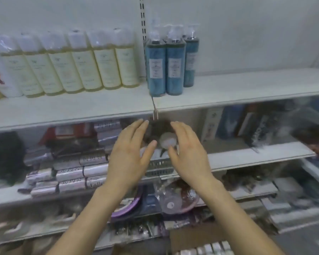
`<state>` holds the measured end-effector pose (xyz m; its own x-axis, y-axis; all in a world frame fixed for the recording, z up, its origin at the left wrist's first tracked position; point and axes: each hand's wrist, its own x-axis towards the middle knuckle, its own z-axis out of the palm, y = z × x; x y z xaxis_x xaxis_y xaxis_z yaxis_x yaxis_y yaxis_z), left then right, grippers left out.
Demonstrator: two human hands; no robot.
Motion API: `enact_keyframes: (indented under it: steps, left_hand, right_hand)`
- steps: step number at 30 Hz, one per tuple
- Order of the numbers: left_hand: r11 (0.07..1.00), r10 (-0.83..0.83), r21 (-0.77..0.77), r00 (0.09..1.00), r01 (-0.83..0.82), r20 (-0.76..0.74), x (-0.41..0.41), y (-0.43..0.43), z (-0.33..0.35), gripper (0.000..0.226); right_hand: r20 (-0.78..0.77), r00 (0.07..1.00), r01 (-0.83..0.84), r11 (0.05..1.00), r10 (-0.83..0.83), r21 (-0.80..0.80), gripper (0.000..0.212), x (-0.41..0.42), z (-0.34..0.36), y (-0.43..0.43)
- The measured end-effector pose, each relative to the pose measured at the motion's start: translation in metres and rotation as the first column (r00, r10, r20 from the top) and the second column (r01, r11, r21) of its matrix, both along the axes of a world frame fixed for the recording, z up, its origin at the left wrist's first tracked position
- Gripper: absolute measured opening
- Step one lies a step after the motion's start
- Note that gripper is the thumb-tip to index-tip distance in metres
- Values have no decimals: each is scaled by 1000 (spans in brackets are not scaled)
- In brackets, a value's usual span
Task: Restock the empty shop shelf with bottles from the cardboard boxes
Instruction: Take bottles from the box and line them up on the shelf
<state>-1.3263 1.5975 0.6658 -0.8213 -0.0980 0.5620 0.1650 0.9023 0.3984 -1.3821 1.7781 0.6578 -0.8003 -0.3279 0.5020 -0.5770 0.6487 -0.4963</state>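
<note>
Left hand: I see my left hand (129, 155) with fingers spread and straight, holding nothing, in front of the level below the top shelf.
Right hand: my right hand (188, 153) is the same, fingers loose and apart, nothing in it, near the left hand with a gap between them.
Stock placed: the blue bottles (166, 67) stand upright on the top shelf (256, 83), just right of the slotted upright (142, 19). I count at least 3, with 2 in front and the rest behind; blur prevents an exact count.
Space unfilled: the top shelf to the right of the blue bottles is bare out to the frame edge.
Neighbouring bay: a row of cream bottles (72, 67) fills the shelf left of the upright; I judge that bay finished.
Supply: a cardboard box (191, 234) sits at the bottom edge, showing pale tops (208, 248) that are probably bottle caps, too blurred to confirm.
Lower shelves: mixed packaged goods (72, 172), not part of this job.
Progress: early, in my judgement; only a small cluster is placed and most of the bay remains.
Next need: a reach down to the box for more bottles.
</note>
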Motion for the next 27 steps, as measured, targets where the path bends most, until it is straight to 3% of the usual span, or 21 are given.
enact_keyframes:
  steps: [4, 10, 18, 23, 27]
  left_hand:
    - [997, -69, -28, 990, 73, 120, 25, 39, -59, 62]
    - [983, -103, -108, 933, 148, 345, 63, 103, -136, 66]
    - [970, 35, -220, 839, 102, 543, 95, 187, -232, 68]
    - [978, 142, -207, 673, 17, 726, 132, 237, -315, 62]
    - [982, 175, -182, 543, -41, 821, 152, 264, -399, 75]
  right_hand:
    - [51, 989, 126, 974, -138, 186, 68, 41, -52, 40]
    - [185, 944, 170, 884, -273, 437, 68, 100, -119, 112]
    - [308, 911, 56, 824, -273, 564, 67, 126, -217, 210]
    - [469, 855, -141, 768, -223, 624, 67, 131, -306, 269]
    - [609, 768, -285, 746, -199, 602, 66, 135, -387, 298]
